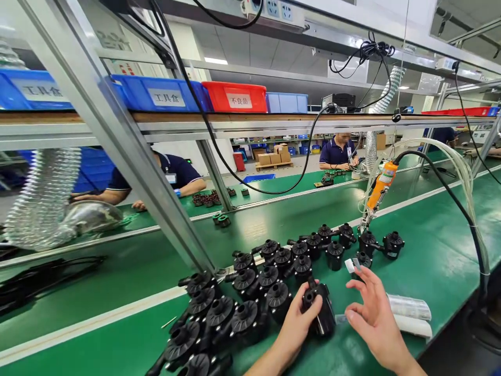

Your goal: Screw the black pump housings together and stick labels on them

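Note:
My left hand (299, 318) is wrapped round a black pump (324, 313), tilted on its side just above the green bench, with its ribbed top and spout partly covered by my fingers. To the right, my right hand (371, 310) is raised with thumb and fingers apart. A small white and silvery label (352, 265) is at its index fingertip. Between the pump and my right thumb shows a thin clear strip (341, 318); what it is attached to I cannot make out. Many similar black pumps (243, 316) stand in rows to the left and beyond my hands.
Two rolls (409, 307) lie right of my right hand. An orange electric screwdriver (381, 188) hangs over the far pumps, with its cable and clear hoses at right. A metal post (129, 146) crosses the left side. Co-workers sit across the bench (450, 209); bins (235, 97) line the shelf.

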A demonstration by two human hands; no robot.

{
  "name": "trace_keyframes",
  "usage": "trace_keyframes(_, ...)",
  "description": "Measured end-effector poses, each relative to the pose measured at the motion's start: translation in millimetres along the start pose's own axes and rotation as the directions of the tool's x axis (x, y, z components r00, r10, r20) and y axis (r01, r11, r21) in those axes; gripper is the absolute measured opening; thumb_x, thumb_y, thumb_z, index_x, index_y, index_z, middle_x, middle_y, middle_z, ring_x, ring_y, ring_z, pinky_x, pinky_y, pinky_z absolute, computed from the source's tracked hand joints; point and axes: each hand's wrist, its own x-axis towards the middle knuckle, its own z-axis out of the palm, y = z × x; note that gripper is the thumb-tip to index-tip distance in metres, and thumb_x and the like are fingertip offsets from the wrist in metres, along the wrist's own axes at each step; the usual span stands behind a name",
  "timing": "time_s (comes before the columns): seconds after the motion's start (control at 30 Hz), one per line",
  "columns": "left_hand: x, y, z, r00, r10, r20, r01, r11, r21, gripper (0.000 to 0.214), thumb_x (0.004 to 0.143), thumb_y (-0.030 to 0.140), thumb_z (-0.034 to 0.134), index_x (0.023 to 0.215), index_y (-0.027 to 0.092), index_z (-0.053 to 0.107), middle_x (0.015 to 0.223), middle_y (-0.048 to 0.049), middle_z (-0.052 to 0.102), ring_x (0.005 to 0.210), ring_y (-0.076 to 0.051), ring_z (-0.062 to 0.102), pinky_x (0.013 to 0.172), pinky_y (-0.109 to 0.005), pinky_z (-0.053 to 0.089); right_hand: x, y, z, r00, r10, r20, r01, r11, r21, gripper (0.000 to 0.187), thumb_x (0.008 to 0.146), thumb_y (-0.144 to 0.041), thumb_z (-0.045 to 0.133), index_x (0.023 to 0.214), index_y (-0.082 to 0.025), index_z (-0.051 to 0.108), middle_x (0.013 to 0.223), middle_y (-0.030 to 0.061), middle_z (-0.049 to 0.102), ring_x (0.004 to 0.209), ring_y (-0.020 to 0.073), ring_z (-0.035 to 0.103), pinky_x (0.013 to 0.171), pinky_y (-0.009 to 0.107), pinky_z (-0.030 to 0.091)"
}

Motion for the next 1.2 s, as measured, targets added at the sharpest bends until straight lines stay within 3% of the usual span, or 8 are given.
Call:
trace_keyframes(0.13,-0.4,6.3,3.0,0.99,-0.101,0.1,0.117,0.978,-0.171,0.069,0.074,0.056,0.096,0.13,0.024,0.071,0.122,-0.0088,0.074,0.107,-0.029,0.072,0.093,-0.038,0.057,2.9,0.2,13.1,0.995,0.068,0.07,-0.07,0.997,0.016,0.073,0.093,-0.03,0.074,0.155,-0.042,0.037,0.16,0.0092,0.038,0.127,0.0262,0.053,0.079,0.035,0.062)
trace_keyframes(0.3,-2.2,10.1,2.4,0.983,-0.094,0.16,0.12,0.979,-0.164,0.066,0.075,0.048,0.098,0.131,0.023,0.073,0.115,-0.0073,0.074,0.096,-0.022,0.069,0.086,-0.031,0.054,9.1,5.3,19.9,0.984,0.126,0.124,-0.128,0.992,0.007,0.076,0.091,-0.023,0.073,0.155,-0.04,0.035,0.158,0.0094,0.042,0.127,0.0247,0.052,0.084,0.037,0.062)
trace_keyframes(0.53,-1.5,11.3,2.6,0.98,-0.091,0.175,0.124,0.974,-0.188,0.064,0.075,0.045,0.098,0.13,0.022,0.074,0.113,-0.0074,0.074,0.097,-0.022,0.068,0.088,-0.03,0.052,8.9,10.5,24.5,0.982,0.169,0.089,-0.168,0.986,-0.013,0.075,0.09,-0.029,0.072,0.155,-0.039,0.036,0.155,0.0102,0.043,0.13,0.0256,0.052,0.085,0.038,0.063)
trace_keyframes(0.83,-1.6,9.8,3.8,0.984,-0.072,0.162,0.102,0.978,-0.184,0.056,0.077,0.045,0.094,0.126,0.025,0.077,0.104,0.0012,0.076,0.096,-0.024,0.07,0.09,-0.03,0.052,8.3,13.8,23.1,0.984,0.157,0.081,-0.152,0.986,-0.066,0.073,0.092,-0.028,0.07,0.155,-0.039,0.036,0.14,0.0097,0.053,0.121,0.0269,0.062,0.09,0.039,0.061)
trace_keyframes(0.93,-1.9,10.3,3.4,0.984,-0.08,0.158,0.108,0.977,-0.184,0.059,0.075,0.046,0.096,0.128,0.025,0.077,0.108,-0.0015,0.076,0.095,-0.024,0.07,0.089,-0.03,0.052,8.9,15.1,22.7,0.988,0.136,0.073,-0.129,0.988,-0.087,0.073,0.092,-0.027,0.07,0.156,-0.038,0.036,0.139,0.0103,0.055,0.116,0.0256,0.063,0.091,0.04,0.062)
trace_keyframes(1.1,-2.1,10.1,2.6,0.984,-0.088,0.155,0.118,0.973,-0.197,0.065,0.075,0.044,0.098,0.13,0.021,0.074,0.112,-0.0083,0.075,0.099,-0.025,0.069,0.092,-0.033,0.051,8.9,17.6,23.1,0.995,0.079,0.067,-0.068,0.985,-0.158,0.071,0.094,-0.027,0.068,0.156,-0.035,0.036,0.141,0.0122,0.055,0.127,0.026,0.058,0.092,0.039,0.064)
trace_keyframes(1.2,-2.0,9.9,2.9,0.984,-0.087,0.158,0.117,0.974,-0.192,0.064,0.075,0.043,0.098,0.13,0.022,0.075,0.114,-0.0078,0.074,0.099,-0.025,0.069,0.09,-0.032,0.051,6.1,18.8,23.6,0.997,0.021,0.078,-0.004,0.978,-0.209,0.066,0.097,-0.027,0.065,0.156,-0.037,0.037,0.153,0.0125,0.044,0.131,0.0269,0.055,0.091,0.039,0.065)
